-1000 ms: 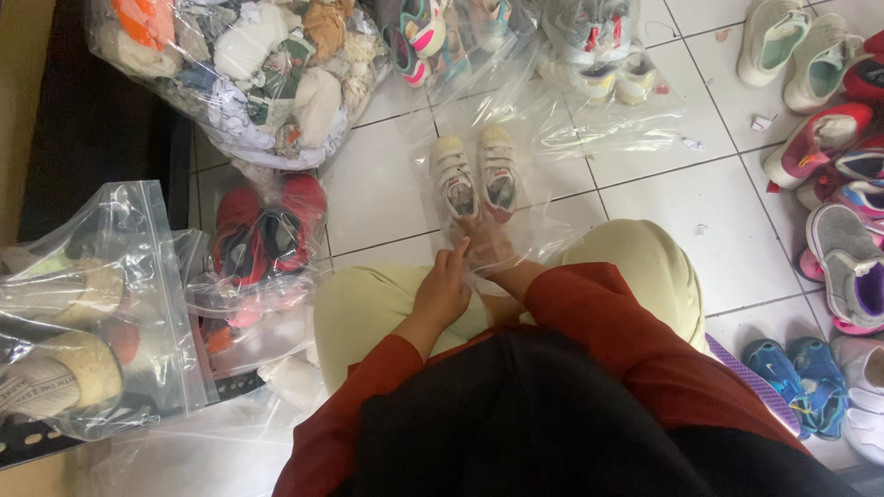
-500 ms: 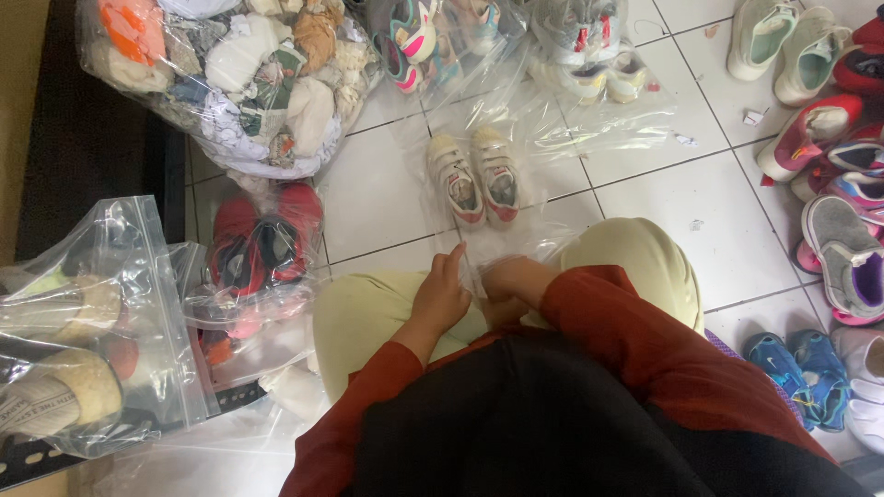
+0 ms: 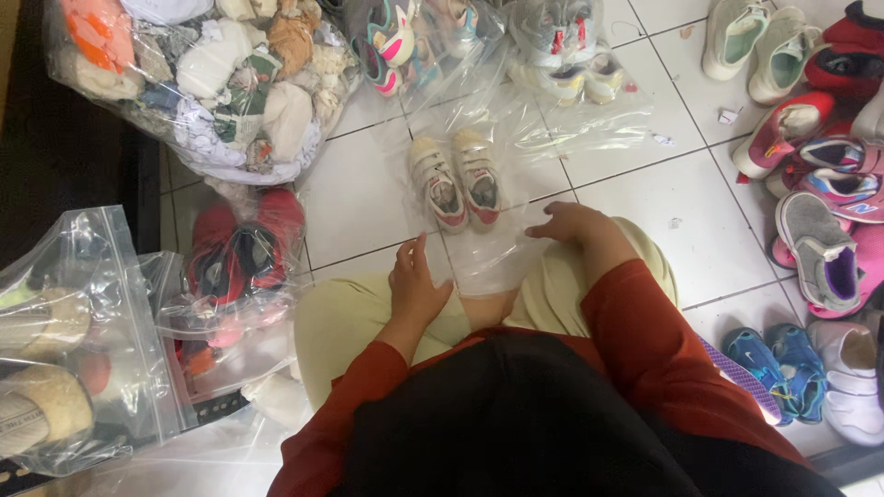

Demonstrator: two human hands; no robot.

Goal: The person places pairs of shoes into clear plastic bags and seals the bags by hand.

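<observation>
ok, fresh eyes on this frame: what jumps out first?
Dead centre, a pair of cream strap shoes lies inside a clear plastic bag on the white tiled floor, with the left hand and right hand at the bag's near edge. At top left bulges a big clear sack of mixed cloth; loose colourful shoes crowd the right edge.

Bagged shoes [image 3: 458,178] on tiled floor [image 3: 359,198]

Clear bag [image 3: 516,138] holding cream shoes [image 3: 458,179]; zip bag [image 3: 83,322] left.
</observation>
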